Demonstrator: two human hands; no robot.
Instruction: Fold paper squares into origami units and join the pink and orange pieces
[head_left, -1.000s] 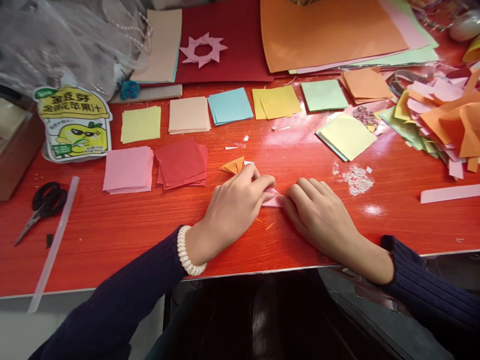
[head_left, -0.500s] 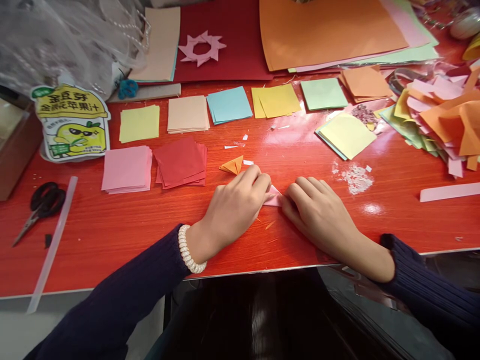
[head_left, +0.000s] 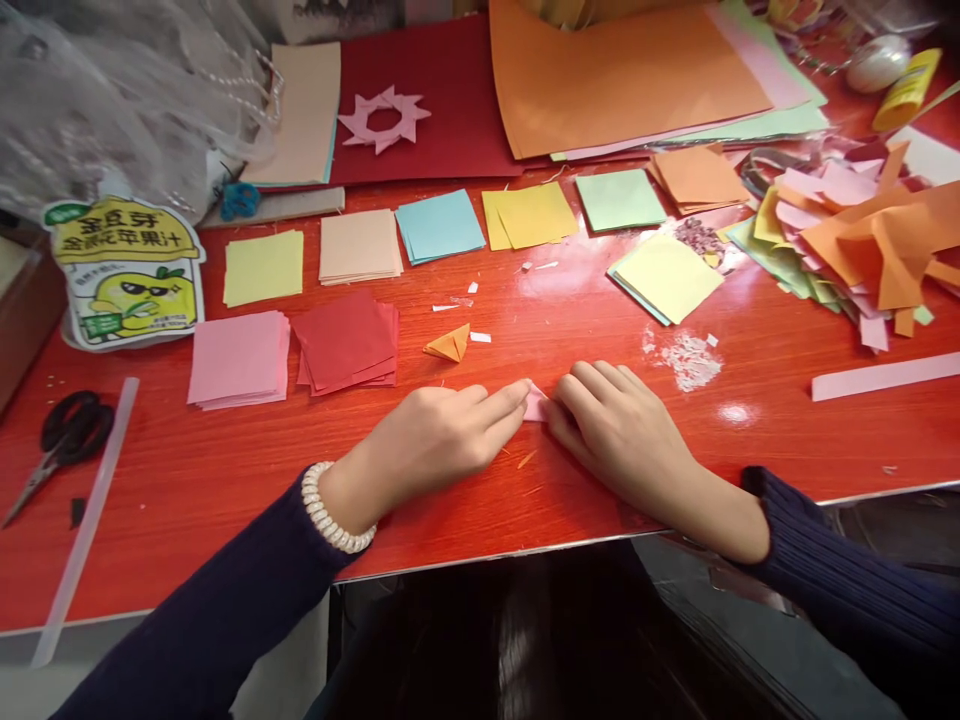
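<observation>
A small folded piece of pink paper (head_left: pixel 535 404) lies on the red table between my two hands, mostly covered by fingers. My left hand (head_left: pixel 439 425), with a pale coil bracelet at the wrist, has its fingers fairly straight and pressed together on the paper's left side; its thumb is hidden. Curled fingers of my right hand (head_left: pixel 619 425) hold the paper's right end against the table. Just beyond my left hand sits a small folded orange paper piece (head_left: pixel 448 344). A pink pointed paper ring (head_left: pixel 384 119) rests on dark red sheets at the back.
Stacks of square paper stand in rows, among them pink (head_left: pixel 238 360), red (head_left: pixel 346 343) and blue (head_left: pixel 439 226). Scissors (head_left: pixel 64 440) and a translucent strip (head_left: pixel 86 520) lie at left. Paper scraps (head_left: pixel 862 230) heap at right, near a glue stick (head_left: pixel 907 90). A juice pouch (head_left: pixel 127 272) is at far left.
My left hand has shifted left and its bent fingers have straightened, uncovering the orange piece more. My right hand stays on the pink paper. The whole view has shifted slightly.
</observation>
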